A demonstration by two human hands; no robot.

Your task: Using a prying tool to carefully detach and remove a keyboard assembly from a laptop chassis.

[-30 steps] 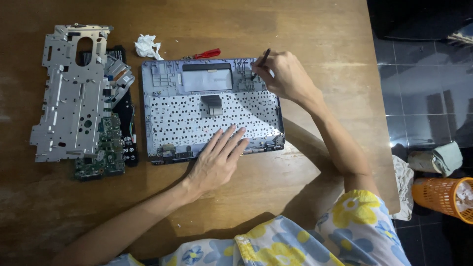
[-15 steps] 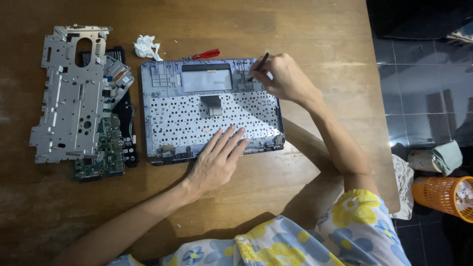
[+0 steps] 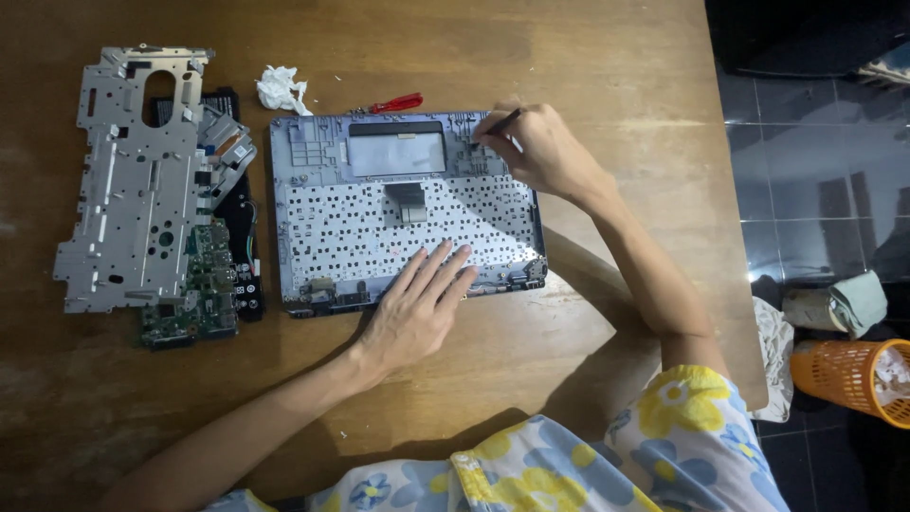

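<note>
- Laptop case [image 3: 313, 171], keyboard underside up, lies at centre frame on the wooden table [image 3: 588, 57].
- Left hand [image 3: 417, 308]: fingers spread, pressed flat on the case's lower edge.
- Right hand [image 3: 540, 147]: pinches a thin dark tool [image 3: 500, 121], tip at the case's upper right.
- Metal frame [image 3: 133, 180] lies far left.

An opened laptop shell [image 3: 398, 213] is laid inside-up at frame centre on a wooden table [image 3: 588, 57]; the left hand [image 3: 417, 308] is pressed flat on its lower edge; a thin dark tool [image 3: 500, 122] is gripped by the right hand [image 3: 536, 147] at its upper right; a metal frame [image 3: 133, 180], green circuit board [image 3: 194, 294], crumpled tissue [image 3: 282, 89] and red-handled tool [image 3: 398, 102] are seen at left and above.
</note>
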